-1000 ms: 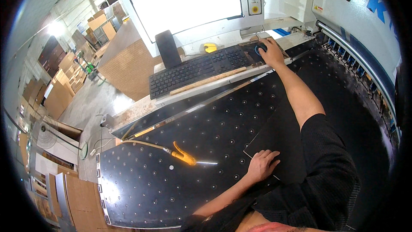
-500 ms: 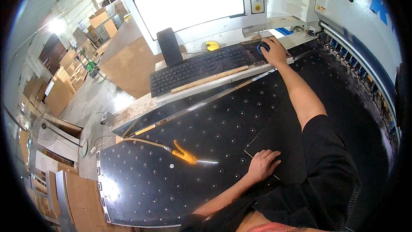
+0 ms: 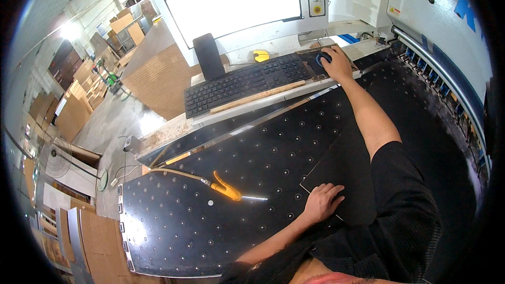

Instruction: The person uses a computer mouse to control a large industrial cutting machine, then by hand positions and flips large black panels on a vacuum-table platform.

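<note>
My right hand (image 3: 336,63) reaches far forward and rests on a dark computer mouse (image 3: 322,58) at the right end of a black keyboard (image 3: 244,83). My left hand (image 3: 322,202) lies flat, fingers spread, on the near corner of a thin black sheet (image 3: 342,171) that lies on the black work table (image 3: 200,221) dotted with small ball rollers. A bright white monitor (image 3: 234,0) stands behind the keyboard.
A yellow-handled air gun (image 3: 227,189) with a hose lies on the table left of my left hand. A dark phone (image 3: 208,57) leans against the monitor base, a yellow object (image 3: 260,55) beside it. A white machine (image 3: 447,26) borders the table's right side. Cardboard boxes stand at far left.
The view has shifted slightly. My right hand stays on the mouse and my left hand stays flat on the black sheet.
</note>
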The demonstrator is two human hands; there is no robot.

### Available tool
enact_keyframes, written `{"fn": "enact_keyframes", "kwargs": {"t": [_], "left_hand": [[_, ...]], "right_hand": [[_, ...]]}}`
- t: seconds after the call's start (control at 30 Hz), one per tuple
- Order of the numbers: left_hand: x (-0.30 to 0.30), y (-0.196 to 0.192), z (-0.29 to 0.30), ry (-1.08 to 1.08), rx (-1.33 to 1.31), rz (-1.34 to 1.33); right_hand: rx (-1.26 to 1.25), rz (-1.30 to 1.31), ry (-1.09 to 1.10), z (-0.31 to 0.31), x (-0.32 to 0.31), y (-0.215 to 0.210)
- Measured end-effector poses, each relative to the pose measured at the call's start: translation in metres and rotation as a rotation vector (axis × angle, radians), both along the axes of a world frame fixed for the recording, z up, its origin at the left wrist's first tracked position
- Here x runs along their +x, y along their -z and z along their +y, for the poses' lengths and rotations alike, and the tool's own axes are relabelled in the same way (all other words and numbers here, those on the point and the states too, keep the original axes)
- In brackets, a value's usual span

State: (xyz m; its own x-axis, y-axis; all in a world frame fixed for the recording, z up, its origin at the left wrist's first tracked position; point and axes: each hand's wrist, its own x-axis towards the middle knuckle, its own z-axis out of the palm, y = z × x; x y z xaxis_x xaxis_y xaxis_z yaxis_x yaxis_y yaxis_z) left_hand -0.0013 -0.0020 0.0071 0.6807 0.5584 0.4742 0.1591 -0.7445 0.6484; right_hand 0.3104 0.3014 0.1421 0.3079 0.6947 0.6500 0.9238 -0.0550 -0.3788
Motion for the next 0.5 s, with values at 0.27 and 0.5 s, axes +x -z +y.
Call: {"fn": "enact_keyframes", "kwargs": {"t": [0.27,0.5], "left_hand": [[0.0007,-0.0010,-0.0005,-0.004,-0.001,-0.003],[-0.0007,-0.0001,0.0003,-0.001,0.003,0.018]], "right_hand": [[0.005,0.015,-0.007,-0.0002,0.0025,-0.0001],[-0.024,0.020,0.002,-0.0029,-0.0038,-0.0043]]}}
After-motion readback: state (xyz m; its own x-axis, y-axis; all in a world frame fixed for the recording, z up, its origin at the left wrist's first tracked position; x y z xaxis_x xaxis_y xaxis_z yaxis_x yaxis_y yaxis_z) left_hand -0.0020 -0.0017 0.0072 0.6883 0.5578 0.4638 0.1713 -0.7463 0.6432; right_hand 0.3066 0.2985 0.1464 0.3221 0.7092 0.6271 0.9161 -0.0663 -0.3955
